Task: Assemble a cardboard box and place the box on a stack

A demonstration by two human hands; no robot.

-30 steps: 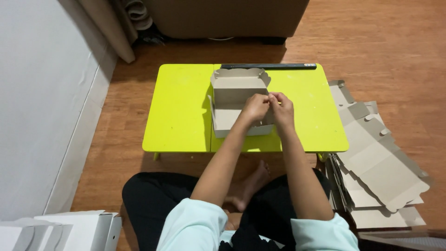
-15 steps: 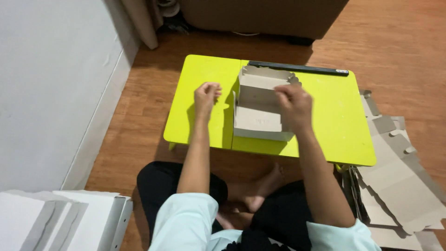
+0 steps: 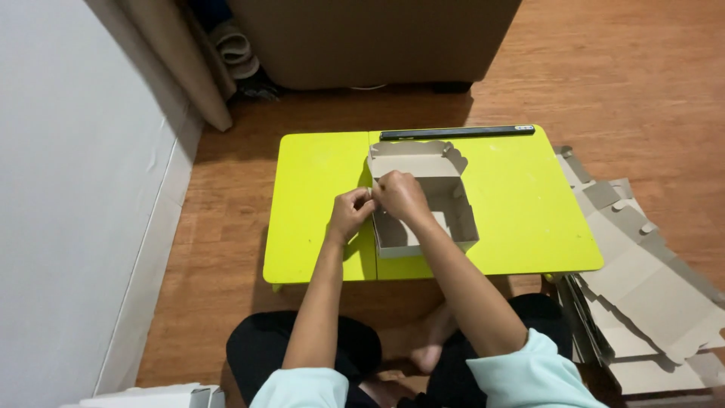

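- Pinching the left wall of the open cardboard box (image 3: 423, 198), the right hand (image 3: 400, 195) and left hand (image 3: 351, 213) meet at its upper edge, fingers pressed together on the card.
- Box rests near the middle of the lime-green low table (image 3: 513, 227), lid flap raised at the far end.
- Black bar (image 3: 457, 133) lies along the table's far edge.
- Flat cardboard blanks (image 3: 642, 287) are stacked on the floor to the right.
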